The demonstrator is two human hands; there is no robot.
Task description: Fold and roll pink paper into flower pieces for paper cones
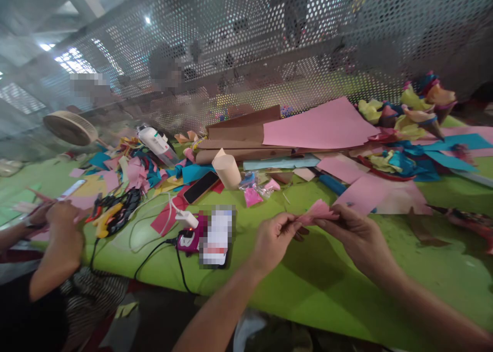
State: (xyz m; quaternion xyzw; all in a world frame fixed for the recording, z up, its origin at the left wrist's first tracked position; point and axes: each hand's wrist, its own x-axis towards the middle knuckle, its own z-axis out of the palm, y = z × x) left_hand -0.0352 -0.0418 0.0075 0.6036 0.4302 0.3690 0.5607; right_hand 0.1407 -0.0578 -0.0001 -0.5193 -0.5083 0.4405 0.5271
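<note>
Between my two hands, above the green table (246,285), is a small piece of pink paper (319,211), gathered and pleated in a fan-like shape. My left hand (278,236) pinches its narrow left end between thumb and fingers. On the other side, my right hand (356,234) grips the paper's right edge, thumb in front. Just beyond them lie flat pink paper sheets (356,194). A phone with a blurred screen (216,237) rests left of my left hand. Small plastic bags with pink and blue contents (254,190) sit farther back.
A magenta power strip (188,239) with cables and a glue gun (106,219) are at left. Another person's hands (57,213) work at far left. Rolled brown paper (242,152), a beige paper tube (227,171) and paper flowers (419,108) stand before a perforated metal screen (246,49).
</note>
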